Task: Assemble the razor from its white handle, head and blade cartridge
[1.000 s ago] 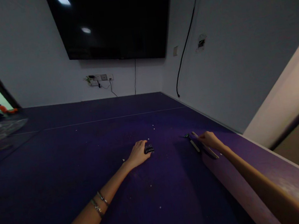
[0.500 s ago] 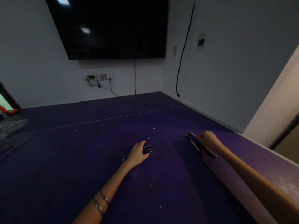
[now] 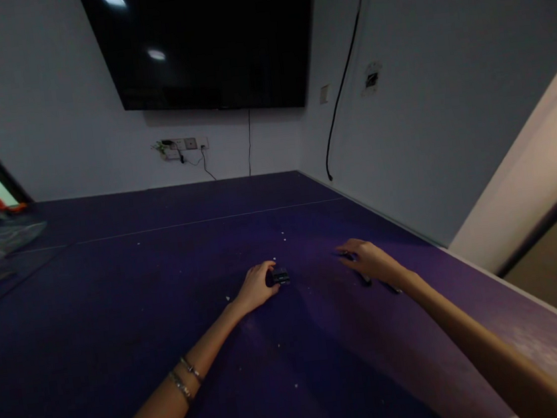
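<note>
My left hand [image 3: 256, 288] is closed around a small black rectangular block [image 3: 281, 276], thumb and fingers at its near and far sides. The block rests on the purple tabletop [image 3: 199, 352], and its exact kind is too small to make out. My right hand [image 3: 371, 260] hovers low over the table with fingers stretched forward and apart. Beneath it lie a slim dark handled tool [image 3: 366, 279] and a second thin, long object [image 3: 395, 289], both mostly covered by the hand.
White specks lie scattered over the tabletop. A clear plastic bag [image 3: 15, 239] and an orange object [image 3: 4, 205] stand at the far left. At the back are a wall-mounted television [image 3: 209, 42], wall sockets [image 3: 190, 143] and a hanging black cable [image 3: 338, 111].
My right hand has let go of the long thin object, which now lies on the table, and has moved slightly left with its fingers spreading. My left hand keeps its hold on the block.
</note>
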Motion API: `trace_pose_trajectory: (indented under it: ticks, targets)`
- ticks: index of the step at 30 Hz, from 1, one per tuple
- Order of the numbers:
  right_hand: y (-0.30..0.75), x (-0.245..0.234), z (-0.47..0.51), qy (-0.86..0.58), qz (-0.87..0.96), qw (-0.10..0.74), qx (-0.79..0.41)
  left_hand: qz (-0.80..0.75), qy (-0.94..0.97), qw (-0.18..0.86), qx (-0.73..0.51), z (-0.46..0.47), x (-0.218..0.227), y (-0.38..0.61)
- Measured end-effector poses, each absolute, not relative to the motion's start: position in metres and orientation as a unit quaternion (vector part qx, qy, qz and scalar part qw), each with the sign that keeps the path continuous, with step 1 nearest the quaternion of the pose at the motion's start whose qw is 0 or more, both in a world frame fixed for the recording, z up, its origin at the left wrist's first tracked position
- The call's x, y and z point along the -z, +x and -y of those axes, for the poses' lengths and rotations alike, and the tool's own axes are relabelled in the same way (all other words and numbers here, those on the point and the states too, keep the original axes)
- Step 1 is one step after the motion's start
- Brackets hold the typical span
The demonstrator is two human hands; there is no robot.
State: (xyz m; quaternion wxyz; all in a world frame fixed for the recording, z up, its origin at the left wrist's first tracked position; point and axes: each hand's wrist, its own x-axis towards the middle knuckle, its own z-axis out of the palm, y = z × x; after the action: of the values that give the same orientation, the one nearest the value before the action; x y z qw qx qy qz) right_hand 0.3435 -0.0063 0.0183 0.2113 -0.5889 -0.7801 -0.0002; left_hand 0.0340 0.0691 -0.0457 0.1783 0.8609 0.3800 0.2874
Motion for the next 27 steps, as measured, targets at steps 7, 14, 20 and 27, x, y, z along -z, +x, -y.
trace_pose_trajectory:
  ticks: [7,14,20,27]
  targets:
    - [0.280,-0.027,0.023,-0.454,0.870,0.179,-0.074,-0.309,0.888,0.168,-0.296,-0.025,0.016,0.056]
    - [0.261,-0.039,0.035,-0.473,0.866,0.134,-0.088,-0.293,0.897,0.169,-0.286,-0.001,-0.001,0.066]
    - [0.276,-0.041,0.032,-0.464,0.868,0.145,-0.105,-0.301,0.893,0.175,-0.286,0.000,0.001,0.066]
    - [0.382,-0.041,0.005,-0.591,0.795,0.114,-0.074,-0.341,0.872,0.194,-0.292,-0.015,0.010,0.044]
